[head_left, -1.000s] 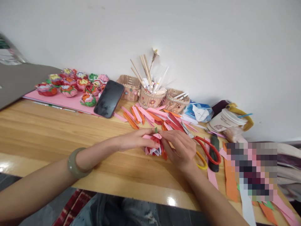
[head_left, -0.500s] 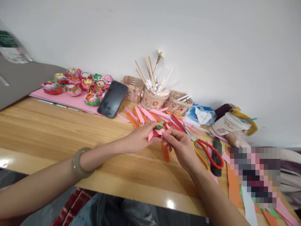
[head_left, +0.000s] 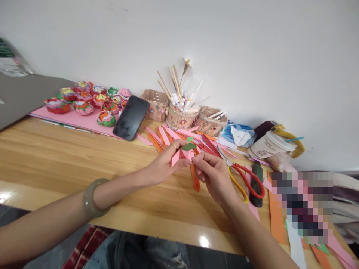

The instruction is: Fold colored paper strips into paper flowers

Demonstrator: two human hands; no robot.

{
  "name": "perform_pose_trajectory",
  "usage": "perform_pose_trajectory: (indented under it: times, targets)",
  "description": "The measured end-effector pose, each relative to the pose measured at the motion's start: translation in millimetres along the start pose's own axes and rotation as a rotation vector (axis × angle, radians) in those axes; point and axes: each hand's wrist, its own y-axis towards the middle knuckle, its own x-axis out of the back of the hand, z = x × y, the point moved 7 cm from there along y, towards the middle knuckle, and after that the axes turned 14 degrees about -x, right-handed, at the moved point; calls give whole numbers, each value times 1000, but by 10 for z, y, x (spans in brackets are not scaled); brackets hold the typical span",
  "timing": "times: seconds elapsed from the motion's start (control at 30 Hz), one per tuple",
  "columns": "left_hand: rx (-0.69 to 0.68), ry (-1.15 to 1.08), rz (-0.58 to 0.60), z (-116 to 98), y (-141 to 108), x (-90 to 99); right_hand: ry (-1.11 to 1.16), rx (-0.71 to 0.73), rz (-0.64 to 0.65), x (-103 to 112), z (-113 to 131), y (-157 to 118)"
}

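Note:
Between my two hands is a small folded paper flower with pink and red petals and green leaf-like tips. My left hand, a ring on one finger, holds it with thumb and fingers closed. My right hand pinches the flower's right edge between thumb and fingertips; the exact spot is partly hidden. Folded paper strips in pink, orange and red lie just behind the hands. Scissors with red and yellow handles rest right of my right hand, beside a dark green bottle-like object.
Finished paper flowers sit on pink sheets at the left, beside a phone. Decorated baskets with sticks and pens line the wall. A tissue pack and lidded cup stand right. Paper strips cover the right edge.
The flower in my hands has turned or opened slightly, so its green tips and pink petals show more. Both hands keep their hold. The whole view has shifted a little.

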Motion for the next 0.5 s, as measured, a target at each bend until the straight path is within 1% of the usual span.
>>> perform_pose_trajectory:
  times: [0.13, 0.27, 0.33, 0.4, 0.47, 0.5]
  targets:
    - [-12, -52, -48, -28, -8, 12, 6, 20, -11, -9, -4, -18]
    - [16, -128, -91, -29, -22, 27, -33, 42, -19, -20, 4, -33]
    - [16, -236, -114, -23, -22, 26, -94, 71, -43, -20, 28, -59]
    - [47, -402, -140, 9, -23, 14, -168, 110, -78, -8, 54, -95]
    - [140, -571, -172, 74, -34, -7, -220, 195, -154, 43, 105, -147]
    - [191, -638, -186, 102, -41, -19, -232, 262, -207, 82, 144, -181]
